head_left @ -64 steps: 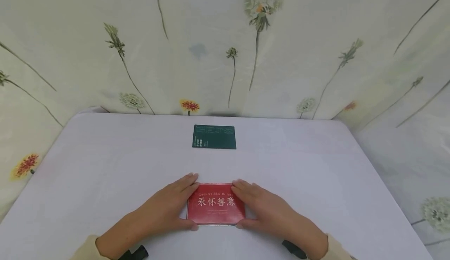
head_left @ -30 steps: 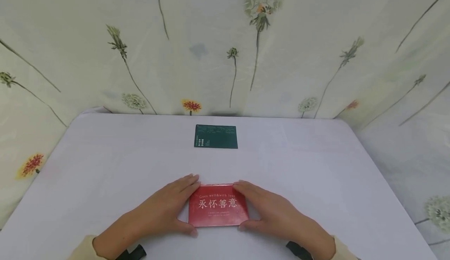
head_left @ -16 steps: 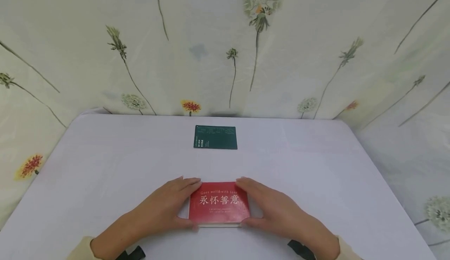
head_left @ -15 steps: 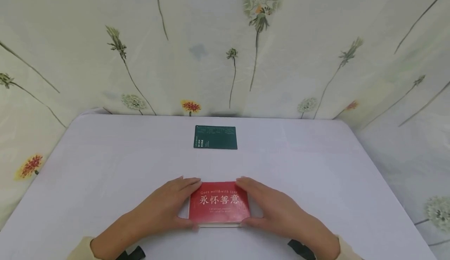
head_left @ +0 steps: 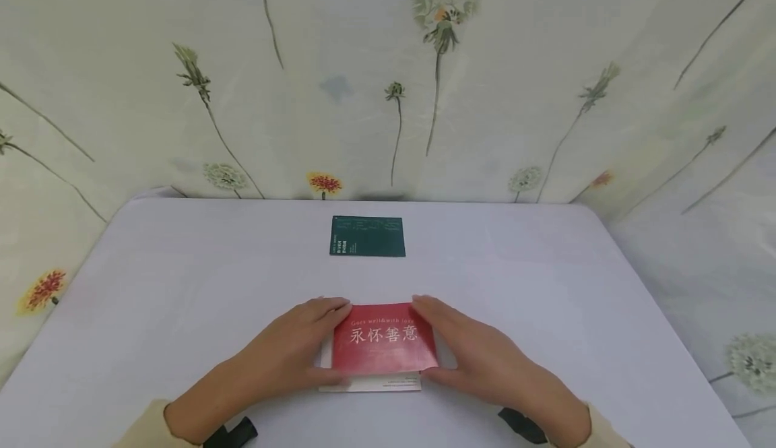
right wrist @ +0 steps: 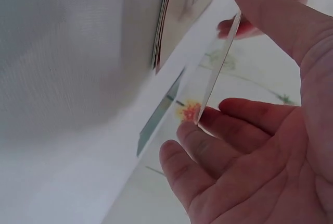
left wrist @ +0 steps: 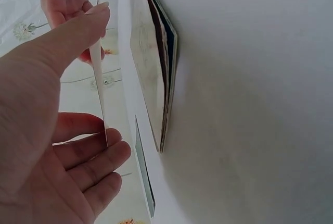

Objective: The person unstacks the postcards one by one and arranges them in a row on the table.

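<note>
A red card (head_left: 384,347) with white Chinese characters is held level between my two hands. My left hand (head_left: 287,347) grips its left edge and my right hand (head_left: 479,350) grips its right edge, thumbs at the near corners and fingers at the far ones. Seen edge-on in the left wrist view, the card (left wrist: 100,88) is thin and hangs apart from a small stack of cards (left wrist: 151,62) on the table. Only the white top of that stack, with small print, shows beneath it in the head view; the rest is hidden.
A dark green card (head_left: 366,236) with pale print lies flat farther back on the white-covered table (head_left: 515,279). Behind the table hangs a curtain (head_left: 339,44) printed with dandelions. Black straps (head_left: 233,432) show at both wrists.
Both hands have raised the red card off the stack and shifted it away from me and slightly right. The white top beneath has come into view. The green card stays put.
</note>
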Demonstrator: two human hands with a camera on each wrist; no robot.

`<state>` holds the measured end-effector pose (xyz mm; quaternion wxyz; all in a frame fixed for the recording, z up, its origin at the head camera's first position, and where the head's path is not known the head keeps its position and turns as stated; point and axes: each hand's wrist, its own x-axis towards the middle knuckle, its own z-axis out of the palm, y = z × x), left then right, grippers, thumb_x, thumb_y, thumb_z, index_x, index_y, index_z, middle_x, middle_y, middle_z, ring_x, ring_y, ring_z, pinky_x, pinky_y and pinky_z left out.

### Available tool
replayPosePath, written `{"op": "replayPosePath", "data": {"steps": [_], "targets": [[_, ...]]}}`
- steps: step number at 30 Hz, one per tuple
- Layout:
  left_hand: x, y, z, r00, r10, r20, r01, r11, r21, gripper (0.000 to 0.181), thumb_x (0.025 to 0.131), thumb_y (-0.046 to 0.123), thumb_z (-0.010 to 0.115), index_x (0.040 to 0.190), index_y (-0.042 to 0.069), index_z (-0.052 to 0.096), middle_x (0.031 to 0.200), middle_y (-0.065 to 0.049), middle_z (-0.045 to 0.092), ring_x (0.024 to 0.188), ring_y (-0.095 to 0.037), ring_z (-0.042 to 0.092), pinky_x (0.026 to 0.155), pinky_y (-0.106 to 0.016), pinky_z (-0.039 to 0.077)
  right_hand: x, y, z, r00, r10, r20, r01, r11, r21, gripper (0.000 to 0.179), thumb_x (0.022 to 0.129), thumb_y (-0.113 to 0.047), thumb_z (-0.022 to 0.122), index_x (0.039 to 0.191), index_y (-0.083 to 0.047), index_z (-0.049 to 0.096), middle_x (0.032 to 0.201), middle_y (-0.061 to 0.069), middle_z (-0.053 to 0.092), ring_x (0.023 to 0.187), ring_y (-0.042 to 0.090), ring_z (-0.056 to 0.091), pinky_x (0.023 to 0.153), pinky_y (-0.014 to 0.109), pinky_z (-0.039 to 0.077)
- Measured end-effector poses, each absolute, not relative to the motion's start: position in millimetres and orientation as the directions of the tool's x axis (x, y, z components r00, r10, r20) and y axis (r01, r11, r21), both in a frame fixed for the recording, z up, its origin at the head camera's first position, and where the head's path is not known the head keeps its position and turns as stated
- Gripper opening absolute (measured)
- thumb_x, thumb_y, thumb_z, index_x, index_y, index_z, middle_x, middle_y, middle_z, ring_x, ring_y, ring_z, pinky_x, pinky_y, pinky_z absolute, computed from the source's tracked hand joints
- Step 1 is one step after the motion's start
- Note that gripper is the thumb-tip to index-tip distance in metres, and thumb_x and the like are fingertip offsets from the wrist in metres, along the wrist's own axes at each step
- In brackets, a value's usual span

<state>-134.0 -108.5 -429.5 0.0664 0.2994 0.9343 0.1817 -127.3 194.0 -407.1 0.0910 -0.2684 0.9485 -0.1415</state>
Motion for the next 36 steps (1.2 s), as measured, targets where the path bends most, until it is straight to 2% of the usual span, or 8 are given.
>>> {"op": "replayPosePath", "data": {"steps": [5,11,29,36], "targets": [[-136.4,-103.9,-426.1,-0.805,0.593,-0.004,0.553,0.753,0.357,0.097,0.069,0.065,0.075,0.146,0.013,0.044,0.144,0.000,0.044,0.132,-0.020,0.041,0.100,-0.039,0.046,-128.7,192.7,-406.1,-0.855,-0.512,-0.082,-0.469,0.830,-0.301,0.105,0.068,-0.050,0.084,0.153,-0.026,0.028,0.153,-0.008,0.033,0.135,0.014,0.040,0.083,0.033,0.056],[-140.7,-97.6,-426.9,-0.800,0.599,0.014,0.564,0.744,0.357,0.097,0.070,0.063,0.076,0.146,0.014,0.043,0.144,0.001,0.044,0.132,-0.018,0.041,0.100,-0.037,0.046,-130.7,192.7,-403.6,-0.884,-0.459,-0.089,-0.425,0.868,-0.256,0.102,0.067,-0.050,0.084,0.151,-0.024,0.033,0.152,-0.008,0.035,0.135,0.013,0.040,0.085,0.033,0.055],[-154.4,-73.3,-427.2,-0.796,0.605,0.009,0.568,0.742,0.355,0.098,0.069,0.060,0.078,0.147,0.012,0.042,0.144,-0.002,0.045,0.131,-0.019,0.043,0.095,-0.037,0.050,-139.1,203.0,-400.4,-0.907,-0.418,-0.053,-0.395,0.887,-0.237,0.106,0.061,-0.043,0.090,0.149,-0.017,0.038,0.149,0.002,0.040,0.131,0.022,0.045,0.079,0.039,0.057],[-158.9,-61.7,-425.1,-0.795,0.607,0.006,0.570,0.743,0.352,0.100,0.068,0.057,0.080,0.147,0.012,0.041,0.144,-0.003,0.045,0.129,-0.020,0.044,0.092,-0.037,0.052,-141.5,209.4,-398.7,-0.917,-0.392,-0.068,-0.368,0.900,-0.235,0.105,0.062,-0.042,0.089,0.149,-0.017,0.036,0.150,0.003,0.039,0.131,0.024,0.044,0.079,0.041,0.057]]}}
